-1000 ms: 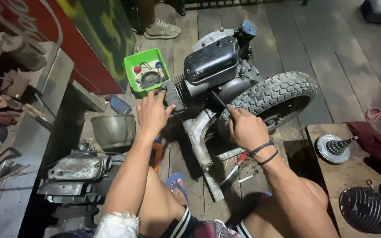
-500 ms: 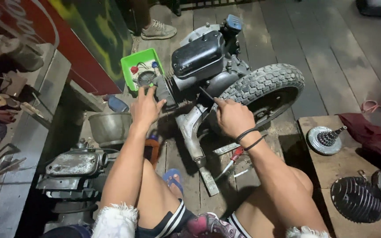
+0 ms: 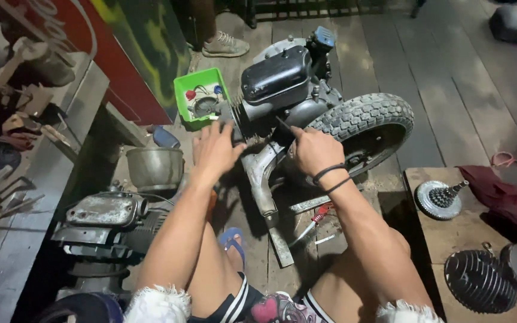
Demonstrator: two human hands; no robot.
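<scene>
Engine sits on the plank floor ahead of my knees, black cover on top, one knobby tyre at its right side and a grey swing arm running back toward me. My right hand pinches a thin dark tool, tip pressed in just under the cover; my left hand lies spread and flat against the left end of the case, holding nothing.

If the tip skids off the metal, I judge it could jab my left fingers, which are close beside it. The whole unit rests on its tyre and arm only, so a hard push might roll it away from me.

Counting: one engine, one tyre, one green tray of small parts just beyond my left hand, one metal bowl, one red-handled screwdriver on the floor below my right wrist. Two black bands circle that wrist. One finned cylinder sits on the wooden board at right.
</scene>
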